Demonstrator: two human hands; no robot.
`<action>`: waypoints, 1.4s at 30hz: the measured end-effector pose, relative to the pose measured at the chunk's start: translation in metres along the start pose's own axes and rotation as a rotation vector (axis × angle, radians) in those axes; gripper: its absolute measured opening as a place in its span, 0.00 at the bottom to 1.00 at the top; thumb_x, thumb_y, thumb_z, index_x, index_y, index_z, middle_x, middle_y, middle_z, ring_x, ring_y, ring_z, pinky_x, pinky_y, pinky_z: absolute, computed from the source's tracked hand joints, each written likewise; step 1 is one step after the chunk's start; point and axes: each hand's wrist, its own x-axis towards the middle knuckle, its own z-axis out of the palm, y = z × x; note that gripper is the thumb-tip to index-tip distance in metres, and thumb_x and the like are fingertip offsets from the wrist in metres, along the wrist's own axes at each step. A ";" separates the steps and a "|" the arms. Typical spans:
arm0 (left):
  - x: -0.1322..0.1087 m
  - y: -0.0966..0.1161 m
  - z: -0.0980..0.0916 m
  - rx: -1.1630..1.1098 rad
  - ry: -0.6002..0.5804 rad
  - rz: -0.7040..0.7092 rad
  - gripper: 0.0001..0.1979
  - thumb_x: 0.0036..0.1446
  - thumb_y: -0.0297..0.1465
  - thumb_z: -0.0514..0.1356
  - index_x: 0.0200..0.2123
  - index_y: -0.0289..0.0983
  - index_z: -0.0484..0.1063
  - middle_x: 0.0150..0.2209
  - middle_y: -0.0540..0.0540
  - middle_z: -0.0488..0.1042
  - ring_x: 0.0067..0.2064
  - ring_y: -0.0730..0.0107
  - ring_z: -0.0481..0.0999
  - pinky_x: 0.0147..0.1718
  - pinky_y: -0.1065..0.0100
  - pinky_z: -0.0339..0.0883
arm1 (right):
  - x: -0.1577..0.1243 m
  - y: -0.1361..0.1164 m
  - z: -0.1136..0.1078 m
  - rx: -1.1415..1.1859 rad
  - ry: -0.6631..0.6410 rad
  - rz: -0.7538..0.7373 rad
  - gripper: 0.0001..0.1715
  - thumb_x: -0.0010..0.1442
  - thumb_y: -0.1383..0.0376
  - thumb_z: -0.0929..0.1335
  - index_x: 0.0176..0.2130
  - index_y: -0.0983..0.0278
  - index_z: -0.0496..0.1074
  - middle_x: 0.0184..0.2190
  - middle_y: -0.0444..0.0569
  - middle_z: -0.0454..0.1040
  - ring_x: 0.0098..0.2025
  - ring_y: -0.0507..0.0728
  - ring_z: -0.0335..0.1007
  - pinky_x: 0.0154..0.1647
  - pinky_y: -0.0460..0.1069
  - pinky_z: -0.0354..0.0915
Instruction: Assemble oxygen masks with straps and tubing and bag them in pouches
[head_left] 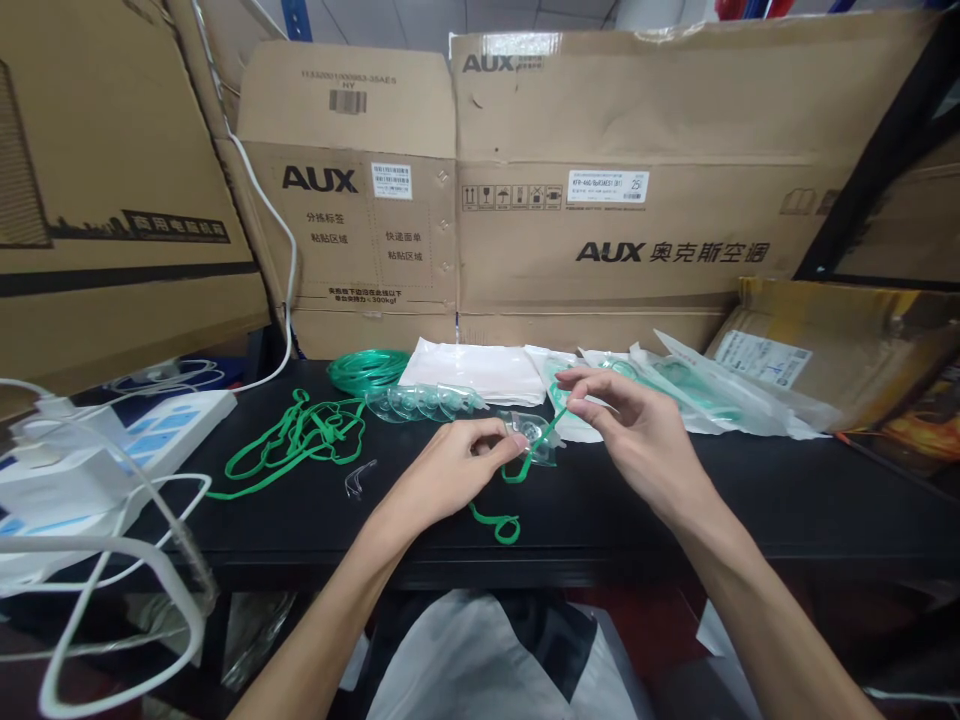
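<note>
Between my hands is a small clear plastic mask [546, 452], partly covered by my fingers. My left hand [450, 465] is closed, its thumb and forefinger pinching the mask's left edge. My right hand [637, 420] pinches a green elastic strap [556, 420], which stretches down across the mask in a loop. A curled end of green strap [508, 527] hangs below my left hand, over the front of the table. To the left lies a loose tangle of green strap [300, 440]. Behind my left hand, a row of nested clear masks [427, 402] rests on its side.
Coiled green tubing [367, 370] and white sheets [480, 370] lie at the back. Several packets with green contents [690, 385] are at the back right. Thin metal strips [360, 480] lie left. A power strip [169, 425] with cables stands far left; cardboard [525, 240] walls the back.
</note>
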 end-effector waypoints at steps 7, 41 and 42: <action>-0.001 -0.003 0.000 0.035 -0.038 0.019 0.20 0.67 0.47 0.55 0.32 0.40 0.75 0.28 0.54 0.69 0.32 0.69 0.65 0.31 0.70 0.54 | 0.002 0.002 0.002 0.044 0.107 0.005 0.08 0.66 0.62 0.69 0.33 0.60 0.72 0.48 0.52 0.78 0.55 0.62 0.73 0.57 0.58 0.67; -0.038 0.028 -0.012 0.381 -0.265 -0.110 0.06 0.57 0.37 0.67 0.28 0.46 0.78 0.29 0.55 0.75 0.31 0.72 0.73 0.28 0.73 0.59 | 0.001 0.035 0.010 -0.176 -0.265 0.208 0.23 0.60 0.55 0.73 0.53 0.58 0.72 0.34 0.43 0.70 0.37 0.57 0.68 0.41 0.52 0.63; -0.037 0.029 -0.014 0.366 -0.240 -0.108 0.07 0.58 0.38 0.65 0.29 0.45 0.78 0.28 0.55 0.75 0.30 0.72 0.73 0.27 0.73 0.59 | 0.002 0.034 0.009 -0.124 -0.271 0.207 0.22 0.59 0.56 0.74 0.52 0.58 0.71 0.35 0.43 0.71 0.39 0.57 0.69 0.42 0.52 0.64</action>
